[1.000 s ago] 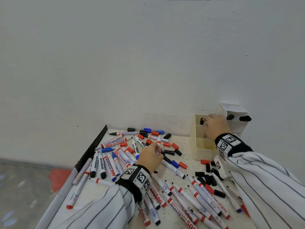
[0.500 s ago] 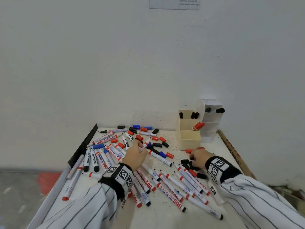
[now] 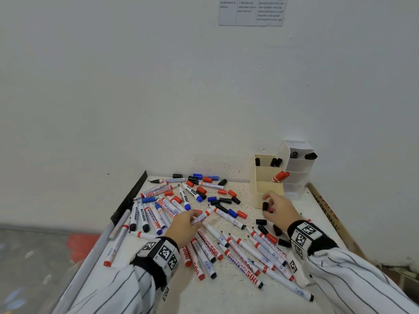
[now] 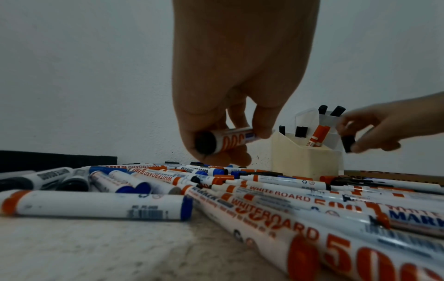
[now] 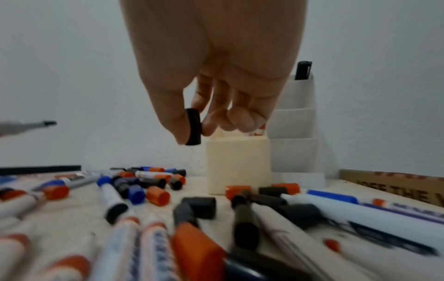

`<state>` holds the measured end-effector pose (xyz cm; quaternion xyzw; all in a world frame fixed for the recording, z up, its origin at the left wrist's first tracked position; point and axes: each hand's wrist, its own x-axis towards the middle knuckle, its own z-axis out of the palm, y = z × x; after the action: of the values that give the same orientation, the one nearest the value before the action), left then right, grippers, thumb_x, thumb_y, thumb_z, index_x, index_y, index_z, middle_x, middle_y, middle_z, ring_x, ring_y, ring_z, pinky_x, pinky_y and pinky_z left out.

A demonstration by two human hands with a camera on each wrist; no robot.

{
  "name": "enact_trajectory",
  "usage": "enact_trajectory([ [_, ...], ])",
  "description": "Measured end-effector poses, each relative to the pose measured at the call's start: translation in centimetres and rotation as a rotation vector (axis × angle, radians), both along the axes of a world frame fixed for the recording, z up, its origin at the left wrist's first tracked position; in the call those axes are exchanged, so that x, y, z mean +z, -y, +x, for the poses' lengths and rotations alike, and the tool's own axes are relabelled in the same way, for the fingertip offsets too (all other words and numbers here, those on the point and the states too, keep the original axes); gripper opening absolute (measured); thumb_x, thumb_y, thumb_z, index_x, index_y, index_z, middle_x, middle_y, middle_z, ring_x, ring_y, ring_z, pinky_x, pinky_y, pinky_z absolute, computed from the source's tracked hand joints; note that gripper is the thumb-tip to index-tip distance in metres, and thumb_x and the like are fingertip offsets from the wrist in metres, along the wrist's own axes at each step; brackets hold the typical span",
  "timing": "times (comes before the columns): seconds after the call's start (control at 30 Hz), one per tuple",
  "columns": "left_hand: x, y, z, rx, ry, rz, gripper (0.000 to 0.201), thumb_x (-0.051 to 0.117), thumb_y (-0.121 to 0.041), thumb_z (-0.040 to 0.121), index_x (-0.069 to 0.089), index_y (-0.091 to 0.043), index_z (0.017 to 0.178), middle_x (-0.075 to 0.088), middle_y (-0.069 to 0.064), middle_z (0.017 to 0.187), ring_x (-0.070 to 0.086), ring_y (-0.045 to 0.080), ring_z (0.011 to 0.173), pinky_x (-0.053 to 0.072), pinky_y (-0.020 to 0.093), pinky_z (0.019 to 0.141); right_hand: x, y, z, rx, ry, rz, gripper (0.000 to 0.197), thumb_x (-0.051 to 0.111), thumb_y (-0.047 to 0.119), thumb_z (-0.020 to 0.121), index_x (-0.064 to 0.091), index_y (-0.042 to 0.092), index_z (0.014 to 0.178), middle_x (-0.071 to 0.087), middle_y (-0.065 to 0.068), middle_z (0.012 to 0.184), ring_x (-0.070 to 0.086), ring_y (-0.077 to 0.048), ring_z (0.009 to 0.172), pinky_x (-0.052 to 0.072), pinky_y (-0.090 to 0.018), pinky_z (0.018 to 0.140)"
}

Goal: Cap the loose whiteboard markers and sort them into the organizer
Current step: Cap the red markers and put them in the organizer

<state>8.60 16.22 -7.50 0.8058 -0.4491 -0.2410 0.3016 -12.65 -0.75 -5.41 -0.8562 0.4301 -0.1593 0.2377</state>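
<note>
Left grip holds an uncapped whiteboard marker above the counter; right grip pinches a black cap near the cream organizer.

We read "WHITEBOARD MARKER 500" in red and blue on the white marker barrels, and "WHITE BOARD" in black on two black-capped markers. The brown board along the table's right edge shows "THE WALL". The paper sheet on the wall has print too small to read
</note>
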Motion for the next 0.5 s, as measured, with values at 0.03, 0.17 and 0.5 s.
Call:
enact_trajectory([
  [0.03, -0.1, -0.1, -0.1, -0.006, 0.006, -0.002, 0.032, 0.049, -0.02, 0.095, 0.052, -0.018, 0.127, 0.057, -0.002, 0.109, 0.054, 0.009, 0.091, 0.04, 0.01, 0.067, 0.4, -0.6, 0.5, 0.042, 0.07, 0.009, 0.029, 0.065, 0.008, 0.081, 0.05, 0.023, 0.101, 0.056, 0.002, 0.09, 0.053, -0.01, 0.078, 0.045, -0.021, 0.075],
  [0.17, -0.1, -0.7, -0.5, -0.036, 0.048, -0.001, 0.036, 0.045, -0.023, 0.097, 0.049, -0.018, 0.133, 0.057, 0.001, 0.122, 0.05, 0.007, 0.093, 0.032, 0.004, 0.065, 1.3, -3.4, 3.1, 0.15, 0.189, 0.054, 0.023, 0.065, 0.009, 0.082, 0.054, 0.021, 0.098, 0.054, 0.011, 0.092, 0.045, -0.002, 0.06, 0.039, -0.014, 0.062],
  [0.5, 0.3, -2.9, -1.0, -0.072, 0.074, -0.026, 0.037, 0.042, -0.022, 0.099, 0.048, -0.02, 0.135, 0.053, 0.001, 0.133, 0.051, 0.012, 0.112, 0.034, 0.016, 0.089, 0.2, -6.5, 5.8, 0.239, 0.172, 0.105, 0.02, 0.062, 0.014, 0.086, 0.049, 0.025, 0.096, 0.056, 0.006, 0.1, 0.036, 0.008, 0.059, 0.033, -0.011, 0.062],
])
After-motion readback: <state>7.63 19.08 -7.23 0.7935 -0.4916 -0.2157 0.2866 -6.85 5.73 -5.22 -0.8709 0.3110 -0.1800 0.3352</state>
